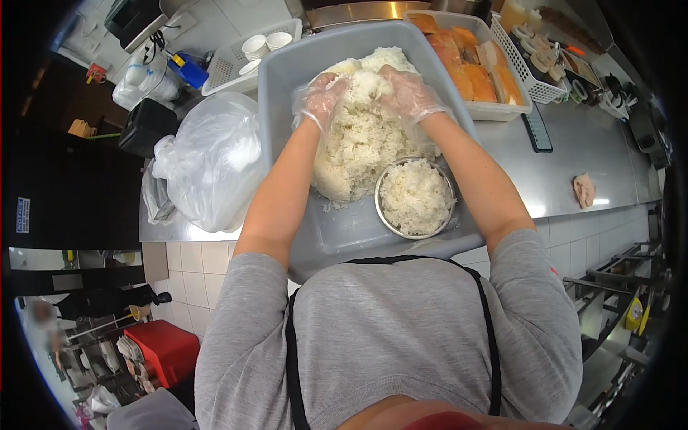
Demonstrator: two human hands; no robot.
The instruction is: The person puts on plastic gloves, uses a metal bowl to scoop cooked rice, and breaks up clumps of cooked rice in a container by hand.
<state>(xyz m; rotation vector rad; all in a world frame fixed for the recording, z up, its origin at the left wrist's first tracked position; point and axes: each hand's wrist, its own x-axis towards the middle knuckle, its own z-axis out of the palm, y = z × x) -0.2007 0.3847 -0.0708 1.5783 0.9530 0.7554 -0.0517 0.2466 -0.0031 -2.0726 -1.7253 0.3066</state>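
A big grey tub (pixel 337 247) holds a large mound of white rice (pixel 358 143). My left hand (pixel 321 100), in a clear plastic glove, cups the left side of a clump of rice high on the mound. On the clump's right side is my right hand (pixel 410 94), gloved too, its fingers curled into the rice. Both hands have the clump between them, and some fingertips are buried. A round metal bowl (pixel 383 215) heaped with rice stands inside the tub, nearer my body, at the right.
Left of the tub lies a filled plastic bag (pixel 215 165); behind it, a white basket (pixel 222 72) with small cups. At the right are a container of orange fish (pixel 494 109), a basket (pixel 548 93), a phone (pixel 537 130) and a crumpled cloth (pixel 584 190). A person (pixel 107 302) stands far left.
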